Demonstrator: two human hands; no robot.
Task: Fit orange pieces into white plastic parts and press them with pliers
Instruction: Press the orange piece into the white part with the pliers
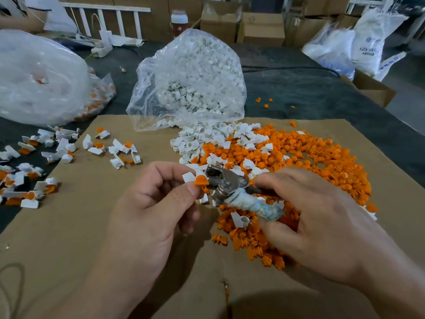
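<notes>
My left hand (158, 199) pinches a white plastic part (189, 176) with an orange piece (201, 180) seated in it. My right hand (322, 217) grips the metal pliers (226, 183) by their tape-wrapped handles, and the jaws sit against the orange piece. Behind the hands, a heap of loose orange pieces (322, 162) and white parts (207, 139) covers the cardboard sheet (92, 226).
A clear bag of white parts (193, 84) stands behind the heap, mouth spilling onto the cardboard. Several assembled white-and-orange parts (46, 157) lie scattered at the left. A large bag (39, 79) sits far left. Boxes and white sacks (368, 42) line the back.
</notes>
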